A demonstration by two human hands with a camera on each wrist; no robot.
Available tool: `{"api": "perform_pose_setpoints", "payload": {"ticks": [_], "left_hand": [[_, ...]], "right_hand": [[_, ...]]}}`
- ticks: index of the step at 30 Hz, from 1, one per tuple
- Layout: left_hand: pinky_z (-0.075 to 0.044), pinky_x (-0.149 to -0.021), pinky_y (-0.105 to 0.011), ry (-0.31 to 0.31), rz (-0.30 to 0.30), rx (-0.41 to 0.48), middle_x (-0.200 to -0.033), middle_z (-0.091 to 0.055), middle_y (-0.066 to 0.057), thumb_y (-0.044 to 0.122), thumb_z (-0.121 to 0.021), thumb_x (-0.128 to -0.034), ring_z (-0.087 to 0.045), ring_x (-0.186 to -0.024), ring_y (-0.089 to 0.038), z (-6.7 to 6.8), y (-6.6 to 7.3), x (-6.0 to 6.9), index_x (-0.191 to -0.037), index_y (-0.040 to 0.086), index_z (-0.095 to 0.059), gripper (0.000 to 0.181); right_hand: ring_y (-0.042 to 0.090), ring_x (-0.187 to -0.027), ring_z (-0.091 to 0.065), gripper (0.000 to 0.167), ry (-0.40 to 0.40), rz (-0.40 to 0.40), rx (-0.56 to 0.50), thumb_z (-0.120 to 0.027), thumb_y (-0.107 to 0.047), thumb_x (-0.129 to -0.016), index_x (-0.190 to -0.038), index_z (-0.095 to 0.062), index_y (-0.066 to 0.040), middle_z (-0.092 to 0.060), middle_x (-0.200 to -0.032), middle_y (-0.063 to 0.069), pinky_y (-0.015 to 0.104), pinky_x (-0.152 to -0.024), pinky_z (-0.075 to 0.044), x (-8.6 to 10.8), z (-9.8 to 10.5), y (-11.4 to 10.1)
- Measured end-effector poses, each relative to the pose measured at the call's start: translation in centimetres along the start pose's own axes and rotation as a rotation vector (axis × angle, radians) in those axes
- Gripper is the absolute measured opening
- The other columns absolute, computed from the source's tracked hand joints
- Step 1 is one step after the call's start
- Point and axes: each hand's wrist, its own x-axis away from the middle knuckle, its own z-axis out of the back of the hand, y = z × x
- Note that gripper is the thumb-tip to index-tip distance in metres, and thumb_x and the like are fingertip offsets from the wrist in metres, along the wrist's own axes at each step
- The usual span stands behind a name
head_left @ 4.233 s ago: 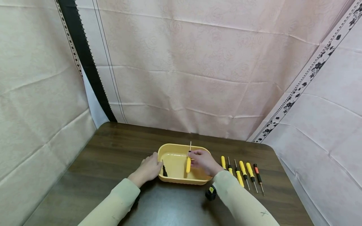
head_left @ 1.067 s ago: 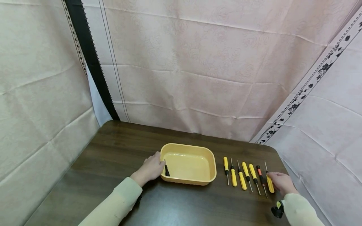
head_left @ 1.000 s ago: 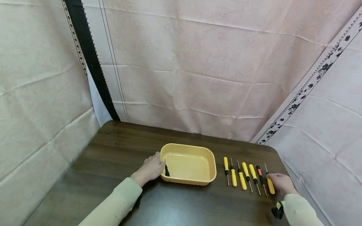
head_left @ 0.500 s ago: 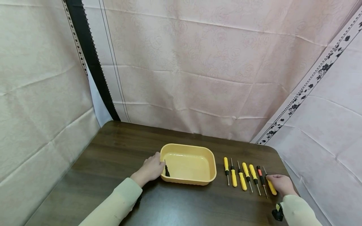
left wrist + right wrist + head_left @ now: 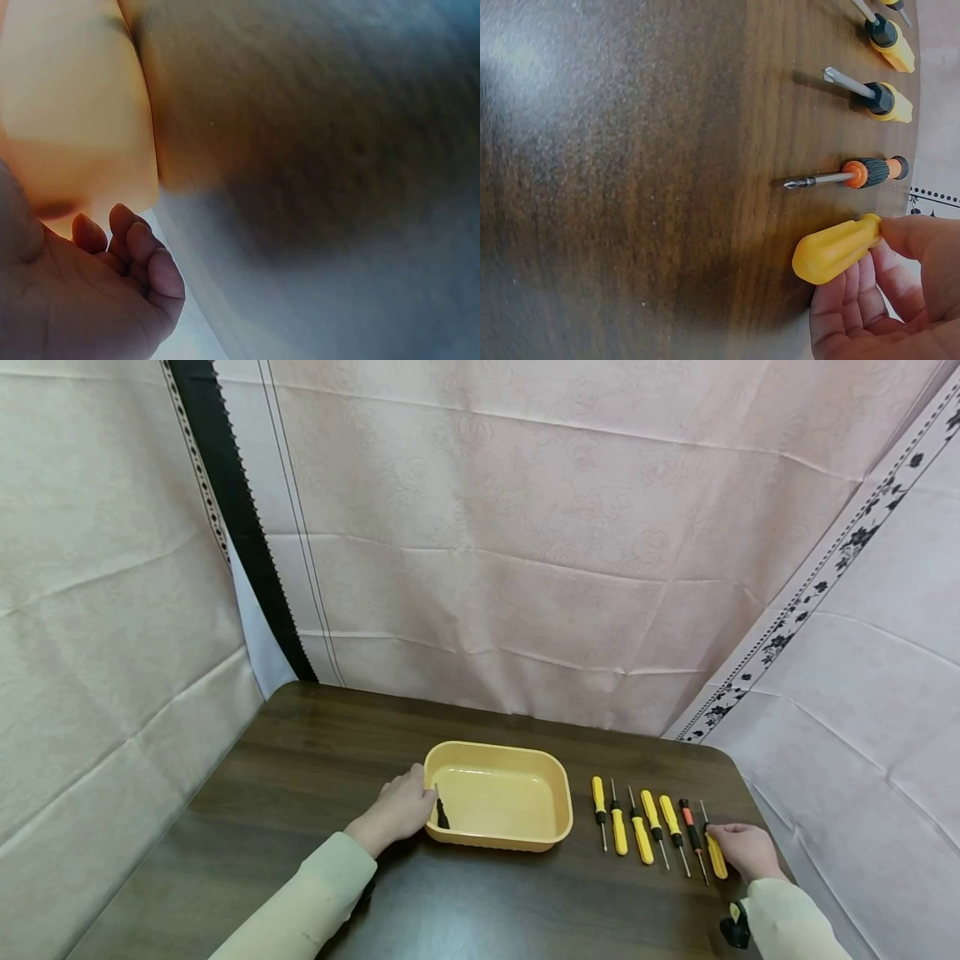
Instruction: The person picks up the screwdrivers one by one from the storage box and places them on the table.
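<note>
At the right end of a row of screwdrivers, my right hand (image 5: 750,850) pinches a yellow-handled screwdriver (image 5: 717,856) between thumb and fingers. In the right wrist view the thumb is at the narrow end of its yellow handle (image 5: 836,249); the blade is hidden there. Just left of it lies a red-and-black screwdriver (image 5: 691,827). My left hand (image 5: 397,808) grips the left rim of a yellow plastic tray (image 5: 502,842), thumb toward the inside. Its curled fingers (image 5: 166,274) show beside the tray wall in the left wrist view. A small black screwdriver (image 5: 442,815) leans inside the tray's left end.
Several yellow-handled screwdrivers, among them the leftmost screwdriver (image 5: 598,802), lie side by side on the dark wooden table (image 5: 480,910), some pointing toward me and some away. Cloth curtains (image 5: 480,568) hang behind and at both sides. The table's right edge is close to the right hand.
Earlier the right hand held a yellow screwdriver above the tray; now it is at the row's right end with one. Within the last second that screwdriver has turned slightly. The left hand stays on the tray.
</note>
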Motion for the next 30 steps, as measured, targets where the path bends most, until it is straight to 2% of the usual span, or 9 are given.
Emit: {"api": "perform_pose_setpoints", "payload": {"ticks": [7, 11, 15, 19, 21, 26, 30], "left_hand": [[-0.037, -0.08, -0.042, -0.002, -0.012, -0.004, -0.083, -0.053, -0.004, 0.027, -0.043, -0.0996, -0.051, -0.078, -0.02, 0.0, 0.2, 0.0, -0.132, -0.004, -0.041, 0.045], [-0.037, -0.085, -0.043, 0.002, -0.032, -0.025, -0.089, -0.055, -0.005, 0.028, -0.043, -0.0992, -0.052, -0.083, -0.02, 0.2, 0.0, 0.1, -0.133, -0.005, -0.041, 0.047], [-0.036, -0.084, -0.042, 0.004, -0.074, -0.045, -0.081, -0.052, -0.004, 0.029, -0.043, -0.0995, -0.05, -0.076, -0.019, 0.7, -0.4, 0.0, -0.117, 0.001, -0.052, 0.034], [-0.035, -0.078, -0.039, 0.008, -0.112, -0.089, -0.075, -0.048, -0.003, 0.035, -0.044, -0.0998, -0.047, -0.069, -0.019, 1.2, -1.1, 0.0, -0.092, 0.011, -0.053, 0.027], [-0.035, -0.078, -0.039, 0.009, -0.126, -0.123, -0.075, -0.048, -0.002, 0.037, -0.045, -0.0995, -0.047, -0.07, -0.019, 1.3, -1.3, 0.0, -0.089, 0.013, -0.052, 0.028], [-0.037, -0.08, -0.041, 0.024, -0.167, -0.181, -0.078, -0.05, 0.001, 0.035, -0.046, -0.0986, -0.048, -0.076, -0.018, 1.4, -1.4, 0.1, -0.095, 0.011, -0.055, 0.026], [-0.038, -0.084, -0.042, 0.025, -0.183, -0.205, -0.08, -0.051, 0.0, 0.03, -0.044, -0.0977, -0.049, -0.079, -0.019, 1.0, -1.4, 0.0, -0.102, 0.007, -0.055, 0.026]], "right_hand": [[0.027, -0.08, -0.057, 0.05, -0.001, -0.001, -0.009, -0.059, -0.038, -0.093, -0.105, -0.064, 0.01, -0.063, -0.097, 0.023, 0.036, -0.061, -0.047, 0.6, 0.3, -0.1], [0.029, -0.085, -0.058, 0.059, 0.025, 0.014, -0.004, -0.055, -0.045, -0.094, -0.113, -0.06, 0.01, -0.061, -0.104, 0.025, 0.037, -0.063, -0.048, 1.1, 0.4, -0.7], [0.032, -0.095, -0.056, 0.068, 0.046, 0.042, -0.033, -0.05, -0.054, -0.093, -0.123, -0.054, 0.006, -0.057, -0.116, 0.026, 0.039, -0.067, -0.049, 1.7, 0.5, -1.9], [0.032, -0.098, -0.057, 0.07, 0.077, 0.105, -0.085, -0.048, -0.058, -0.092, -0.126, -0.054, 0.003, -0.058, -0.119, 0.024, 0.04, -0.071, -0.049, 2.9, 0.3, -4.2], [0.03, -0.098, -0.058, 0.07, 0.087, 0.144, -0.094, -0.048, -0.059, -0.092, -0.126, -0.055, 0.001, -0.059, -0.118, 0.022, 0.038, -0.071, -0.049, 3.5, 0.1, -5.5], [0.028, -0.098, -0.057, 0.068, 0.05, 0.246, -0.131, -0.049, -0.06, -0.092, -0.127, -0.056, -0.002, -0.059, -0.118, 0.017, 0.032, -0.07, -0.047, 4.9, -0.9, -9.0], [0.026, -0.099, -0.055, 0.067, 0.0, 0.306, -0.167, -0.052, -0.062, -0.09, -0.126, -0.058, -0.006, -0.06, -0.118, 0.014, 0.033, -0.072, -0.047, 6.2, -2.0, -11.8]]}}
